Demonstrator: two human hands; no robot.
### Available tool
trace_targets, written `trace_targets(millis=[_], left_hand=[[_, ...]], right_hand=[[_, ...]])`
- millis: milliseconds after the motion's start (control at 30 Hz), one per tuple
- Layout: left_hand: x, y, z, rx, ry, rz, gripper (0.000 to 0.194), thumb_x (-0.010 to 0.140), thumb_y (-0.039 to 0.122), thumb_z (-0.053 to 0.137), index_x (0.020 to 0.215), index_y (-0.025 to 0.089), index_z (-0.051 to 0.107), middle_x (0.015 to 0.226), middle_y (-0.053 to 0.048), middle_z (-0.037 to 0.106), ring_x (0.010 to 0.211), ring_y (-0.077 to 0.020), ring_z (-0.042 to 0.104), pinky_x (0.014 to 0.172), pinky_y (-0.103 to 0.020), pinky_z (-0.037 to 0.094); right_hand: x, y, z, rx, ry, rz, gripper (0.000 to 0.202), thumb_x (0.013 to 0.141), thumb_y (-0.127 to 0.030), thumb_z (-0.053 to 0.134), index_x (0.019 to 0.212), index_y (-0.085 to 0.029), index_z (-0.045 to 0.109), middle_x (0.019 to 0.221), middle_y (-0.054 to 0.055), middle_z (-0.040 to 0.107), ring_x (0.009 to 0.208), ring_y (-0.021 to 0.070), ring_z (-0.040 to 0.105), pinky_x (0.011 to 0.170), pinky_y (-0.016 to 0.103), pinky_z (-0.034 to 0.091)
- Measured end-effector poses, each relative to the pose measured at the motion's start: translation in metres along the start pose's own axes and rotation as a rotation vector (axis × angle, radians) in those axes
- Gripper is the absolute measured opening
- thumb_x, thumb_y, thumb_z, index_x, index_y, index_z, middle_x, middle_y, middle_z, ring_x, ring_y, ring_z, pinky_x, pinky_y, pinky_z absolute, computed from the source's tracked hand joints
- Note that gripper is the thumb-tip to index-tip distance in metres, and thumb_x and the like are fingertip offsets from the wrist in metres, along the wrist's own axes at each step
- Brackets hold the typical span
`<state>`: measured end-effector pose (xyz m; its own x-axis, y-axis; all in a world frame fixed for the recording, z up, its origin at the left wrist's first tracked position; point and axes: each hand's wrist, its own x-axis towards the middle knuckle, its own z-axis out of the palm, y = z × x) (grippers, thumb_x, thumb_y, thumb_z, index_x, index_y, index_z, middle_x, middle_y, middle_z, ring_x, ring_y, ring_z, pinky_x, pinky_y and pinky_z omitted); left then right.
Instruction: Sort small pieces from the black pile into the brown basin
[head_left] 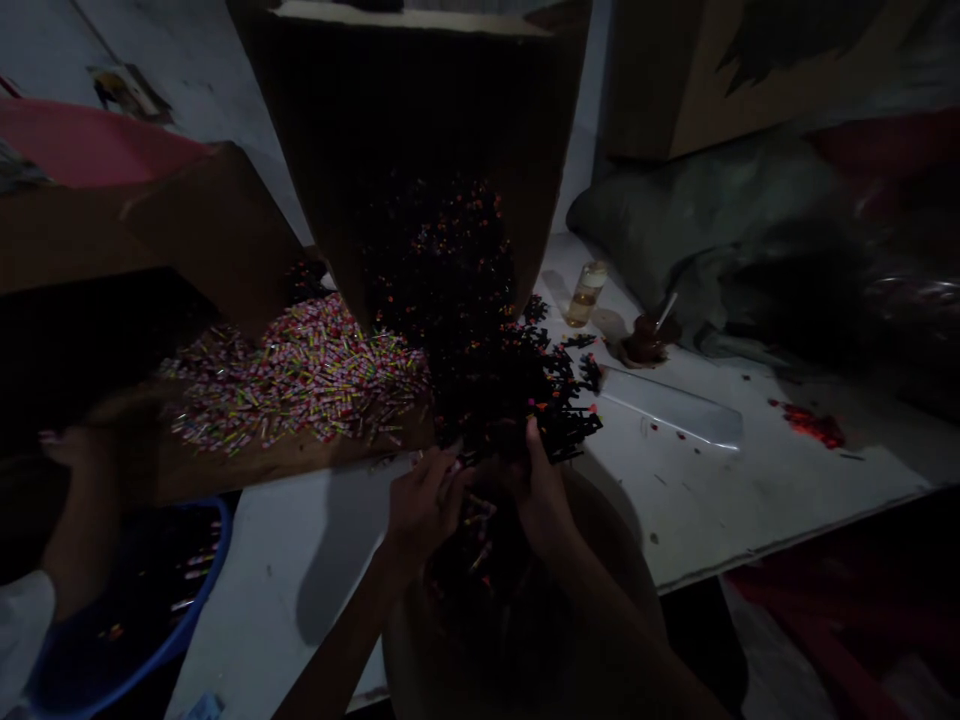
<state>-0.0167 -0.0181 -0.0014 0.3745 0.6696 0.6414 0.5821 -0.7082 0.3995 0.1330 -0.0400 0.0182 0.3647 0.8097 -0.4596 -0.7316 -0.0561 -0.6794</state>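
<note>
My left hand (424, 505) is at the table's front edge with its fingers curled together; what they hold is too dark to make out. Close on its right is my right hand (544, 505), thumb pointing up, its other fingers lost in shadow. Both are over a round tub (637, 600) in front of me, with a few patterned sticks (478, 520) showing between them. Just beyond lies a heap of small black sticks with orange and pink ends (570, 420), spilling from a tipped, dark-sided box (300, 130). Left of it is a pile of striped, multicoloured little tubes (315, 370).
On the white table (750, 510) to the right are a bottle of yellowish liquid (586, 295), a small brown pot with a stick (646, 338), a pale flat bar (675, 408) and red bits (814, 425). Another person's arm (82, 510) is above a blue basin (217, 560).
</note>
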Motion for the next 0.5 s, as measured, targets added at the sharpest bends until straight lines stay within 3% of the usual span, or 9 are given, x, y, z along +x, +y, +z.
trace_targets(millis=[167,333,400,500], left_hand=[[-0.006,0.004,-0.002,-0.061,0.012,-0.126,0.009,0.097,0.026,0.058,0.089,0.021,0.059,0.077,-0.002,0.066,0.069,-0.0153,0.061,0.063,-0.025,0.045],[-0.005,0.006,-0.004,-0.139,0.015,-0.262,0.013,0.094,0.028,0.056,0.083,0.021,0.059,0.075,-0.002,0.065,0.068,-0.0152,0.059,0.064,-0.024,0.045],[-0.004,0.006,-0.007,-0.176,0.024,-0.349,0.016,0.093,0.032,0.056,0.082,0.021,0.060,0.072,-0.002,0.064,0.066,-0.0154,0.058,0.063,-0.024,0.045],[-0.003,0.005,-0.018,-0.226,-0.025,-0.520,0.023,0.091,0.039,0.057,0.078,0.021,0.062,0.066,0.000,0.059,0.062,-0.0148,0.054,0.058,-0.023,0.041]], right_hand=[[-0.001,0.003,-0.003,-0.016,-0.002,-0.014,0.070,0.067,-0.067,0.080,0.123,-0.026,0.070,0.127,0.003,0.073,0.118,0.0291,0.066,0.076,0.035,0.062],[-0.001,0.003,-0.006,-0.038,0.111,-0.034,0.049,0.065,-0.045,0.085,0.111,-0.031,0.075,0.124,-0.004,0.073,0.118,0.0242,0.065,0.076,0.027,0.058],[0.001,-0.002,-0.006,-0.028,0.092,-0.056,0.044,0.065,-0.045,0.084,0.105,-0.029,0.076,0.115,-0.003,0.075,0.107,0.0212,0.068,0.072,0.025,0.056],[0.007,-0.017,-0.008,-0.029,0.079,-0.095,0.041,0.066,-0.051,0.081,0.097,-0.024,0.078,0.080,-0.002,0.071,0.073,0.0143,0.063,0.058,0.022,0.050]])
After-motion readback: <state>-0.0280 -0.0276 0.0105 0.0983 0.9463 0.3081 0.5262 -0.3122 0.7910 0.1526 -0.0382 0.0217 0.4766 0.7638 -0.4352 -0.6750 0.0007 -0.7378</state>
